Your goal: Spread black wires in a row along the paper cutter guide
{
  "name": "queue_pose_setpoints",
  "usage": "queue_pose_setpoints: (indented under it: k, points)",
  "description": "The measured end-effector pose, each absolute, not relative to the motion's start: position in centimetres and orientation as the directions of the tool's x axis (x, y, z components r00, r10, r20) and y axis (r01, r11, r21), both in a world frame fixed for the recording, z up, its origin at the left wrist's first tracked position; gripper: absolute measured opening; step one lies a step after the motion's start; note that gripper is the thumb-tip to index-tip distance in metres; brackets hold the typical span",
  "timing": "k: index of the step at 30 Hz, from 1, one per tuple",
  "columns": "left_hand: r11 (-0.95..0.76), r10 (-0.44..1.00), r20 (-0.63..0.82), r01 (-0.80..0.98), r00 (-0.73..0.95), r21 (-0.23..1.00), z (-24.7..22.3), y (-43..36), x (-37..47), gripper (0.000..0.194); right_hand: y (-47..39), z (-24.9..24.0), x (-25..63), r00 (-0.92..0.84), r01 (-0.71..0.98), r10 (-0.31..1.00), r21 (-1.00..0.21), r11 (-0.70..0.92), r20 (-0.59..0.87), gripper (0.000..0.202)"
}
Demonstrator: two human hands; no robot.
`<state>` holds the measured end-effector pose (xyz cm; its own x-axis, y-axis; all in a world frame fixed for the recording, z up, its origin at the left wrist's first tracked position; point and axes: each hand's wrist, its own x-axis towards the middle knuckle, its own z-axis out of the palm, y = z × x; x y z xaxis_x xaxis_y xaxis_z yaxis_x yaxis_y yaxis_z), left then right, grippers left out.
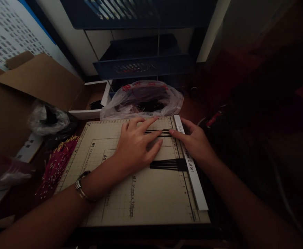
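Observation:
My left hand (138, 141) lies with spread fingers on the pale gridded board of a paper cutter (156, 204). Its fingertips touch several thin black cords (167, 133) near the board's right edge. My right hand (196, 140) rests across the cutter's white bar (191, 173). The right thumb reaches over the bar to the cord ends, while the other fingers stay on the outer side, partly hidden. Closer to me, a separate row of black cords (168, 164) lies side by side, their right ends against the bar.
Behind the cutter, a clear plastic bag (115, 110) holds dark pieces. Dark red cords with yellowish tips (59, 160) lie along the left side. Cardboard flaps (42, 79) rise at the left, and a blue rack (141, 65) stands at the back. The right side is very dark.

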<state>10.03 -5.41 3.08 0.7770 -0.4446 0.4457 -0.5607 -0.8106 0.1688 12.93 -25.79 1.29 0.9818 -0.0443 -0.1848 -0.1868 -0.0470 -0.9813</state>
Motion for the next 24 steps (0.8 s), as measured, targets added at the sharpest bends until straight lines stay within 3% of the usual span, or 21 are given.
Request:
queue_pose_setpoints:
  k: [10, 16, 24]
  points:
    - [-0.798, -0.452, 0.436, -0.571, 0.778, 0.191, 3.2, -5.4, 10.1, 0.032, -25.8, 0.7, 13.1, 0.978, -0.2, -0.064, -0.98, 0.004, -0.199, 0.066]
    - [-0.667, -0.494, 0.558, -0.702, 0.667, 0.249, 4.1, -6.0, 9.4, 0.018, -25.7, 1.4, 12.9, 0.965, -0.253, -0.039, -0.962, 0.107, -0.258, 0.054]
    - [-0.549, -0.596, 0.425, -0.732, 0.681, 0.403, 3.7, -6.5, 8.8, 0.013, -25.8, 1.5, 12.7, 0.972, -0.228, -0.025, -0.967, 0.117, -0.232, 0.049]
